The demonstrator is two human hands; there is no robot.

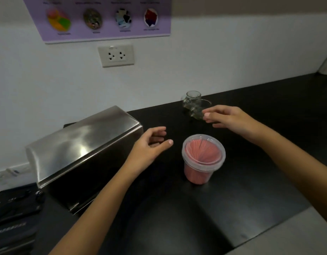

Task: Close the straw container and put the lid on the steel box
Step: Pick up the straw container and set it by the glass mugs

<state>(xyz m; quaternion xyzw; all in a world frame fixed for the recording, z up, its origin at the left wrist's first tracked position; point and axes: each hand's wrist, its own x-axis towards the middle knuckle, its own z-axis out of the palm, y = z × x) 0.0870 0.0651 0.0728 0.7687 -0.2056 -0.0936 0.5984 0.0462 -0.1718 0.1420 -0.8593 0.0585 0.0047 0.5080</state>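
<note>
A clear plastic straw container [201,162] full of pink straws stands on the black counter [260,162], with its clear lid [203,149] sitting on top. To its left a steel box [81,153] stands with its shiny lid [85,137] resting on it. My left hand [149,147] hovers between the box and the container, fingers curled and apart, holding nothing. Behind the container, my right hand [227,117] floats over the counter with fingers spread, empty, just in front of a glass jar.
A small glass jar [193,103] stands near the wall behind my right hand. A wall socket [115,55] and a purple poster [104,17] are on the wall. Dark flat items [15,214] lie at the left edge. A grey floor or surface [287,236] shows at bottom right.
</note>
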